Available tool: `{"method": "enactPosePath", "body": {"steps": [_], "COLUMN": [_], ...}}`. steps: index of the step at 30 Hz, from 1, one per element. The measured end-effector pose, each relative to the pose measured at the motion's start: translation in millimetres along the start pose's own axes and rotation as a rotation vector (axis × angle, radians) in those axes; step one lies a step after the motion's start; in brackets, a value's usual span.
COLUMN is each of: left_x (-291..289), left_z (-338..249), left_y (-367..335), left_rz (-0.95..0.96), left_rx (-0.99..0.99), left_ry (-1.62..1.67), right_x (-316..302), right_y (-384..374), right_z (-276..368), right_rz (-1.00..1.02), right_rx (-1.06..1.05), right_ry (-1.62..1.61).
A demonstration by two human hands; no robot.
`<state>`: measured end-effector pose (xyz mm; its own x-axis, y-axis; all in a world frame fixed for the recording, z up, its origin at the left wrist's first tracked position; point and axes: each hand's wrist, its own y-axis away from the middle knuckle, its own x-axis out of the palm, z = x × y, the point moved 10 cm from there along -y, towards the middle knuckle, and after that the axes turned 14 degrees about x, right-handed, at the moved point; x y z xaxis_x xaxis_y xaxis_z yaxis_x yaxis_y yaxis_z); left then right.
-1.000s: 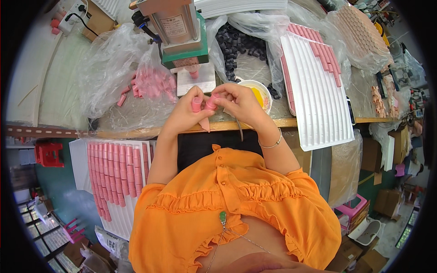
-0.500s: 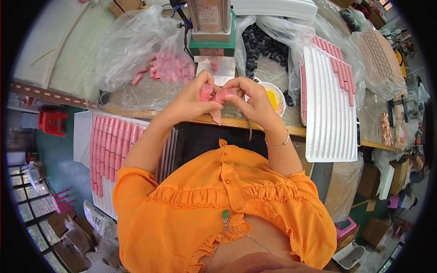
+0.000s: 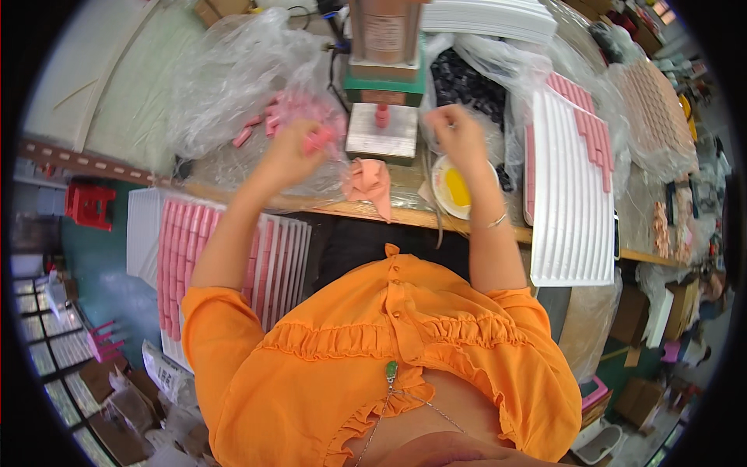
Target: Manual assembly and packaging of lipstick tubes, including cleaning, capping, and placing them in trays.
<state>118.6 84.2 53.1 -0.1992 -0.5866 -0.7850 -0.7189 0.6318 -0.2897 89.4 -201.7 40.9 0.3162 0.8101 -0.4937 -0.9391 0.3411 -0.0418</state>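
one left hand [image 3: 297,149] pinched at least one pink tube [image 3: 319,140], one right hand [image 3: 461,138] was too blurred to tell its grip, one more pink piece [image 3: 382,116] stood on one metal block [image 3: 362,137] between them, one pink cloth [image 3: 367,183] lay at one tabletop [image 3: 416,215] edge

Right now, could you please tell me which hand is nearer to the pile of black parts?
The right hand: it is close by, on the person's side of the black pile; the left hand is farther off, to the pile's left, by the loose pink tubes.
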Motion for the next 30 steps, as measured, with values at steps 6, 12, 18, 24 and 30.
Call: {"method": "enactPosePath", "body": {"steps": [6,12,18,24,30], "left_x": [-86.3,-69.4,-77.4,-12.4,62.3], "left_z": [149.0,208.6,100.7,-68.6,-152.6], "left_y": [52.5,63.6,29.6,-33.5,-65.0], "left_rz": [-0.013,0.009,0.172,0.257,0.198], "left_rx": [-0.384,-0.228,-0.297,-0.057,0.195], "left_ry": [-0.401,-0.495,-0.388,0.442,0.386], "right_x": [-14.3,1.7,-65.5,-66.5,-67.2], "right_y": [-74.9,-94.3,4.5,97.2,100.9], "right_z": [-100.1,-117.1,-40.1,-29.0,-24.0], "right_rz": [-0.005,0.033,-0.232,-0.176,-0.108], "right_rx": [0.322,0.292,-0.007,-0.315,-0.267], "right_ry": [0.569,0.4,0.364,0.434,0.386]}}
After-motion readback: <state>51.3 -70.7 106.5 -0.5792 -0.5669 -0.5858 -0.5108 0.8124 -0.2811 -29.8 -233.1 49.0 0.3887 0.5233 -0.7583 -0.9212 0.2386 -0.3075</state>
